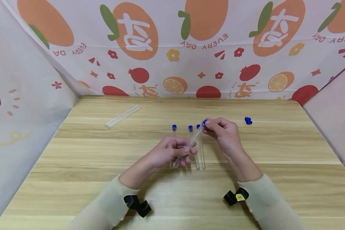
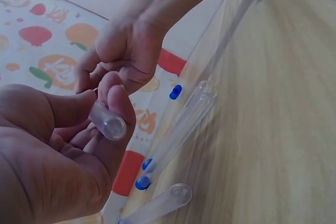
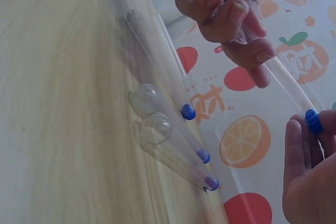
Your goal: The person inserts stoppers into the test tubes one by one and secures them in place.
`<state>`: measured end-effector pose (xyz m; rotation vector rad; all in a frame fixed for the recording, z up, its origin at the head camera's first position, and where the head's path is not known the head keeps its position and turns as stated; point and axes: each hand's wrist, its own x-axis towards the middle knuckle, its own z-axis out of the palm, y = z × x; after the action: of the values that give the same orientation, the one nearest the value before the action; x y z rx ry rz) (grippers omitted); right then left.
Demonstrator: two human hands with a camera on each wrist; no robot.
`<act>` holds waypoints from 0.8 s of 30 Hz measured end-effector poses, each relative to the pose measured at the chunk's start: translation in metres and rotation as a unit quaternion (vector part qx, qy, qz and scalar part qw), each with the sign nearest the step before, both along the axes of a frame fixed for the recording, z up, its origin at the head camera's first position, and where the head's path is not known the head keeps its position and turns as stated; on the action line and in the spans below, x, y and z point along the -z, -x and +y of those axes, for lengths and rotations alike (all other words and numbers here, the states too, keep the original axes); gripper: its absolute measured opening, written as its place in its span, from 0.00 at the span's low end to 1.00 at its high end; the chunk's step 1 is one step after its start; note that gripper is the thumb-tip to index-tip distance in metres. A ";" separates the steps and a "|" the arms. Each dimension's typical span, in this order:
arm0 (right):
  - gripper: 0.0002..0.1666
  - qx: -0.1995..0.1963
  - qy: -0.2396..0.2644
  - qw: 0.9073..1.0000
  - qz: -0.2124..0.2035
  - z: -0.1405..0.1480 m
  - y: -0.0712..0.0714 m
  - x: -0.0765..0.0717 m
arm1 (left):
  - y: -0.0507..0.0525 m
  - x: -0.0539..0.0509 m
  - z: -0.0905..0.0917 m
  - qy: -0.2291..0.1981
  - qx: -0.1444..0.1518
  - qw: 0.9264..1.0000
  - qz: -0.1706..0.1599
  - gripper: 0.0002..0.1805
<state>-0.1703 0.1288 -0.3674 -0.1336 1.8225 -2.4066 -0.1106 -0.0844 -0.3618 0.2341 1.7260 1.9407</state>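
My left hand [image 1: 173,149] grips a clear test tube [image 1: 194,138] that slants up and to the right, its rounded end low and toward me. At the tube's upper end, the thumb and fingers of my right hand [image 1: 225,134] pinch a blue cap [image 3: 313,120], which sits at the mouth; how far in it goes I cannot tell. Beneath the hands, three blue-capped test tubes lie on the table: one on the left [image 1: 174,128], partly hidden by my left hand, and a middle one [image 1: 197,161] beside a right one [image 1: 202,153].
Clear tubes [image 1: 123,116] without caps lie close together at the back left of the wooden table [image 1: 74,166]. A few loose blue caps [image 1: 248,120] sit in a small cluster at the back right. A fruit-printed cloth [image 1: 158,70] hangs behind the table.
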 end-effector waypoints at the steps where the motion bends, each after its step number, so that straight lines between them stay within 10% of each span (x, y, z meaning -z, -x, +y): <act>1: 0.10 0.001 -0.003 1.000 0.003 0.000 0.000 0.000 | -0.001 0.000 0.001 0.006 0.000 1.000 0.005 0.19; 24: 0.08 -0.066 -0.121 0.986 0.096 0.015 0.008 -0.010 | -0.003 -0.015 0.002 0.118 -0.002 0.990 0.071 0.14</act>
<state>-0.1783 0.1439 -0.3572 -0.4624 2.0974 -2.1290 -0.1076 -0.0820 -0.3472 0.2877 2.0304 1.7375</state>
